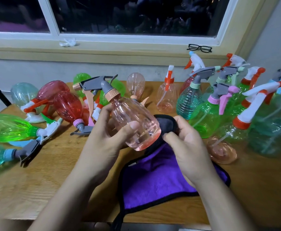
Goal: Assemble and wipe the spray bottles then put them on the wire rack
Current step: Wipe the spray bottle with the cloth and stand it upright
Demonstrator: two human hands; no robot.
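Left hand grips the pink spray bottle, tilted above the wooden table. Right hand pinches the purple cloth against the bottle's base, among other spray bottles.

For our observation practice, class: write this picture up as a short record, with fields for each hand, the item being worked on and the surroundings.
Left hand: grips the pink spray bottle, tilted, trigger head fitted
Right hand: holds the purple cloth against the bottle's base
Surface: wooden table
Left side: lying bottles
Right side: standing bottles
Windowsill: black glasses
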